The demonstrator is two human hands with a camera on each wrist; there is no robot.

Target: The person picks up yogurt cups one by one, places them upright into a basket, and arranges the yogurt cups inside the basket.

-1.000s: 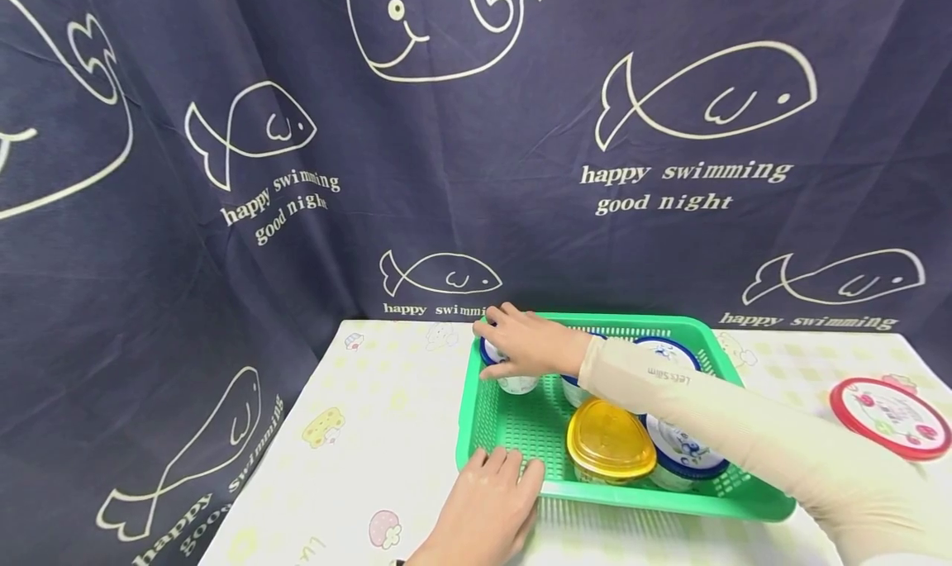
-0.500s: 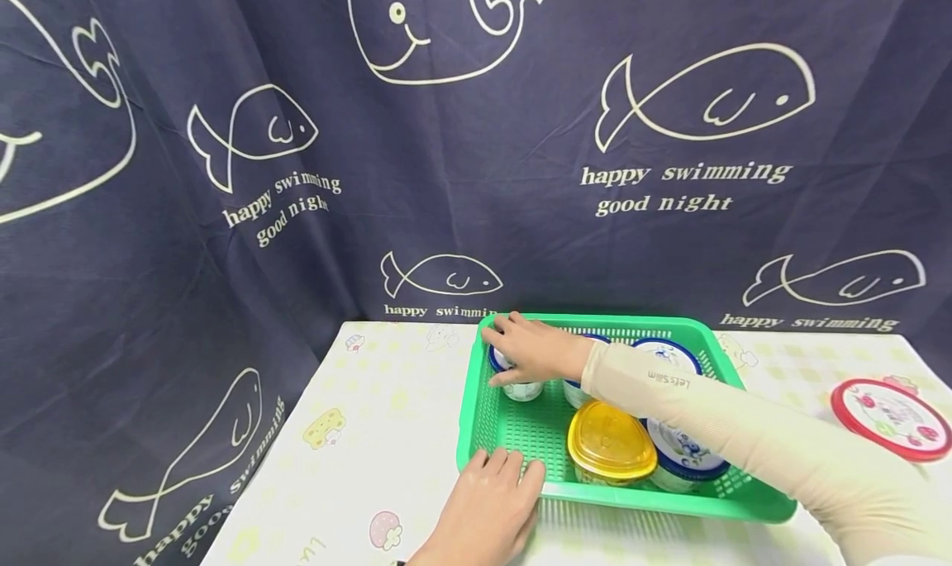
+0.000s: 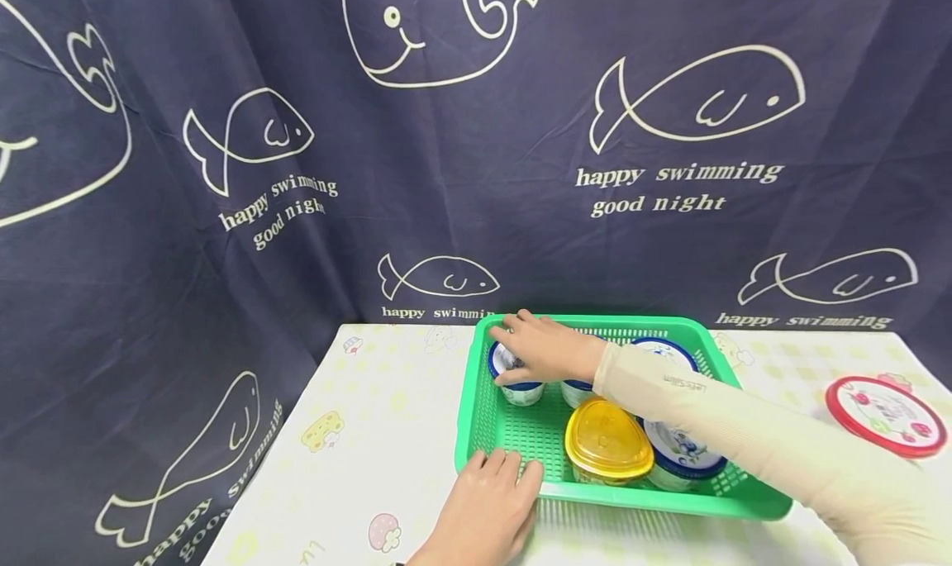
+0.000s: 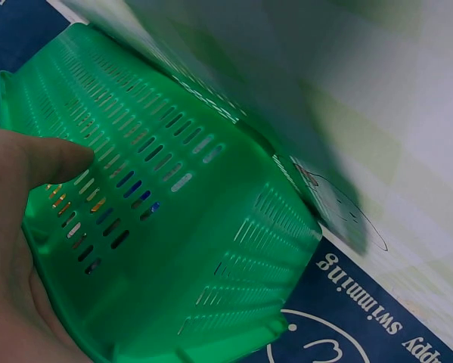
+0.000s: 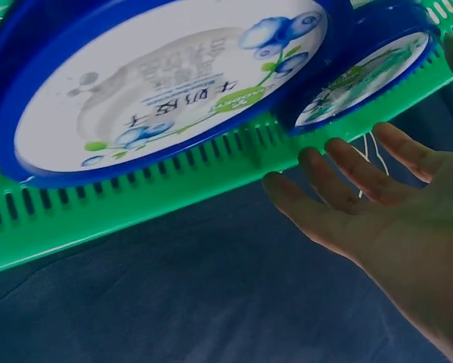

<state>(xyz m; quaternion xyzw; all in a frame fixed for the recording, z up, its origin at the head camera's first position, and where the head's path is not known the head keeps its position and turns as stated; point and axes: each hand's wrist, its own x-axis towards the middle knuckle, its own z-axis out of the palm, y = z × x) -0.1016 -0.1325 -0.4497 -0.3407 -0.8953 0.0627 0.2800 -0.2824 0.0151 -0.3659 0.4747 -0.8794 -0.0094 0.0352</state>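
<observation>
A green plastic basket (image 3: 773,501) holds several lidded tubs. My left hand (image 3: 479,504) grips its front left rim; in the left wrist view the thumb (image 4: 60,159) lies against the slotted outer wall. At the back left corner, my right hand (image 3: 546,347) is spread above a small blue-lidded tub (image 3: 524,395), partly covering its lid. In the right wrist view the right fingers (image 5: 328,181) are extended beside a blue-rimmed lid (image 5: 370,79); whether they touch a tub is unclear. Another blue-lidded tub (image 3: 576,394) stands partly hidden under my right wrist.
A yellow-lidded container (image 3: 606,438), a front blue-lidded tub (image 3: 687,450) and a back blue-lidded tub (image 3: 662,347) share the basket. On the patterned tablecloth (image 3: 394,417), a red-rimmed lid (image 3: 885,415) lies to the right. A dark blue curtain (image 3: 521,202) hangs behind the table.
The small tub has shifted slightly right and toward me, away from the basket's back left corner. My right hand has moved right and shows more of its lid. The left hand has stayed put.
</observation>
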